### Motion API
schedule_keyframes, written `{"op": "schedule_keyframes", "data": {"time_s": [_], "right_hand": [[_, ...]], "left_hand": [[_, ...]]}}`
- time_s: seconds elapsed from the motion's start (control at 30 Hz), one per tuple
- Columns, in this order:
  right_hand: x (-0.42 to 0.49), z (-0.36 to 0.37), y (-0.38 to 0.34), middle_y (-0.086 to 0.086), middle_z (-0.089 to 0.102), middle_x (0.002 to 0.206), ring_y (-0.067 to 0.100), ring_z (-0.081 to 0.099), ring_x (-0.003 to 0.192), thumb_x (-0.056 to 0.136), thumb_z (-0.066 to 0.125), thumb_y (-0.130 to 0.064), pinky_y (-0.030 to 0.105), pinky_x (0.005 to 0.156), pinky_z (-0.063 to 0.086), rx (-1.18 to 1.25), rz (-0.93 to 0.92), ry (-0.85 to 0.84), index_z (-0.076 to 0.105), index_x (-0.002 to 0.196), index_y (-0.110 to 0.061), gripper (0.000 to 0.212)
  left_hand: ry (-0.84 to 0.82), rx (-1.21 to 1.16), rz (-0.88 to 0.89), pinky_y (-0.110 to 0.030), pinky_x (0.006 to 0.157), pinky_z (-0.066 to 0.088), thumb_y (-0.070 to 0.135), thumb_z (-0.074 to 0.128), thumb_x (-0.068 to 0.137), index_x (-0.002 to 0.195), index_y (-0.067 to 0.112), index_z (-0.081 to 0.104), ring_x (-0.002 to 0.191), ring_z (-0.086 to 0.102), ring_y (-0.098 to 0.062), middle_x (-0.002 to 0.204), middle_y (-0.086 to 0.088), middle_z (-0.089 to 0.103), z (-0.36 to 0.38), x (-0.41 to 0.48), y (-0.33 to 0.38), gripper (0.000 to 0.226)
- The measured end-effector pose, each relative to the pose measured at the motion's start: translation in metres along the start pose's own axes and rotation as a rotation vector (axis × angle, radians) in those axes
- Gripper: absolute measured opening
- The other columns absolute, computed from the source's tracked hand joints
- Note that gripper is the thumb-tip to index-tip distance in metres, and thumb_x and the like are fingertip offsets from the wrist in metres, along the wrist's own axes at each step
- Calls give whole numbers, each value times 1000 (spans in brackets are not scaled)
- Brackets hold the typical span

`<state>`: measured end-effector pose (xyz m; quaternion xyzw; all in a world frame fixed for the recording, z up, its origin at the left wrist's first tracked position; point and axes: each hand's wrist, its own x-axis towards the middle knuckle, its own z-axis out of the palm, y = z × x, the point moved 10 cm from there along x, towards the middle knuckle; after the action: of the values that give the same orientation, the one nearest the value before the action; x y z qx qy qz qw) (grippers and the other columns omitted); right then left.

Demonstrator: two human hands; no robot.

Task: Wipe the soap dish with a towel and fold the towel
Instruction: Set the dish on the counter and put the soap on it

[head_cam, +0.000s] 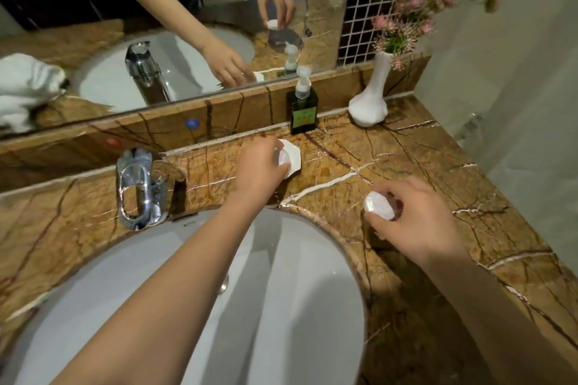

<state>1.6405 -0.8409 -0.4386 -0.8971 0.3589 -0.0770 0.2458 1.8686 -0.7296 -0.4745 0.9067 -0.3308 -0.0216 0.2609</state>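
A white soap dish (293, 157) sits on the brown marble counter behind the sink, below the green bottle. My left hand (261, 166) is closed around its left side, covering part of it. My right hand (416, 219) hovers over the counter to the right of the basin, fingers closed on a small white soap bar (377, 206). A white towel (25, 84) shows only as a reflection in the mirror at the far left; the towel itself is out of view.
A chrome faucet (137, 187) stands left of the dish. The white basin (281, 291) fills the lower middle. A green pump bottle (302, 109) and a white vase (370, 100) with pink flowers stand against the backsplash. A wall borders the counter on the right.
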Motion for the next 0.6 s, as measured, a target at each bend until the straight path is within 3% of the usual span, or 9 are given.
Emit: {"op": "schedule_keyframes", "data": {"time_s": [0.13, 0.37, 0.6], "right_hand": [[5, 5, -1, -4, 53, 103, 13, 51, 89, 75, 73, -33, 28, 77, 43, 11, -19, -20, 63, 111, -22, 39], [22, 15, -15, -6, 54, 100, 10, 50, 85, 77, 71, -26, 24, 71, 37, -7, -81, -34, 64, 109, -25, 33], [70, 39, -79, 0, 58, 99, 17, 54, 93, 76, 68, -25, 29, 72, 43, 1, -247, 2, 65, 106, -23, 30]], "left_hand": [[-20, -2, -16, -25, 73, 37, 20, 69, 78, 109, 10, 65, 99, 58, -24, 108, -9, 66, 6, 0, -1, 33], [-77, 40, 14, -35, 81, 43, 40, 70, 79, 111, 14, 64, 105, 55, -27, 110, -7, 67, 13, 1, -6, 42], [26, -7, 27, -33, 90, 41, 34, 63, 84, 116, 16, 61, 111, 55, -23, 117, -4, 65, -23, -16, -24, 37]]}}
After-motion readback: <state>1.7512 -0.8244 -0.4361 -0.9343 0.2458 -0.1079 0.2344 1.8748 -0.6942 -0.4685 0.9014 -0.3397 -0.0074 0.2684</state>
